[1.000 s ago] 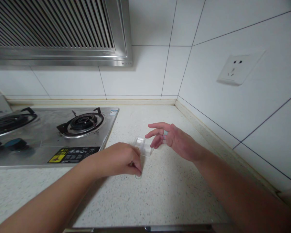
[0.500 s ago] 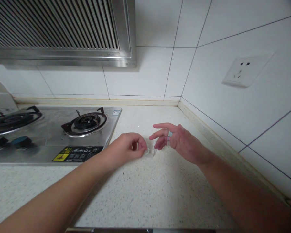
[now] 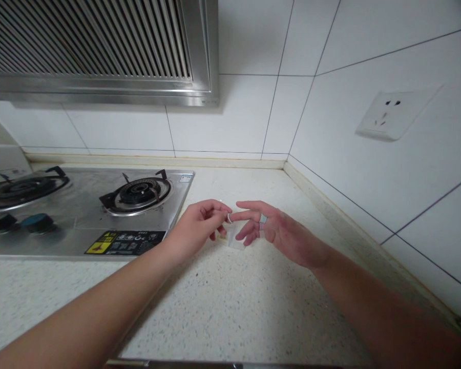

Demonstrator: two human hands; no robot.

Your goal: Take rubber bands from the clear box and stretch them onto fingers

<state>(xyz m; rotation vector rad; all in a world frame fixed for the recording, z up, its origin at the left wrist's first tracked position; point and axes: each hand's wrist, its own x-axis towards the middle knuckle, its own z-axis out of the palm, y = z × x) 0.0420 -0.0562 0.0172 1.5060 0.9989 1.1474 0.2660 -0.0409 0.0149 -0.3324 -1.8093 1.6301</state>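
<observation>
Between the thumb and forefinger of my left hand [image 3: 200,221] is a small pale ring [image 3: 229,218]. It sits at the tip of a stretched-out finger of my right hand [image 3: 282,230]. That hand is open, palm turned inward, fingers spread. A light-coloured ring [image 3: 263,219] is on one of its fingers, and a thinner band shows just below on the neighbouring finger. Under both hands a small clear plastic bag [image 3: 236,242] lies on the speckled counter [image 3: 238,307]; my fingers cover part of it.
To the left is a gas stove [image 3: 80,205] with two burners, knobs and a black-and-yellow label [image 3: 125,242]. A range hood [image 3: 138,87] hangs above it. White tiled walls meet behind the counter, with a socket [image 3: 397,114] on the right.
My left hand has lifted the pale ring up from beside the plastic bag to my right fingertip. My right hand has shifted slightly left and down.
</observation>
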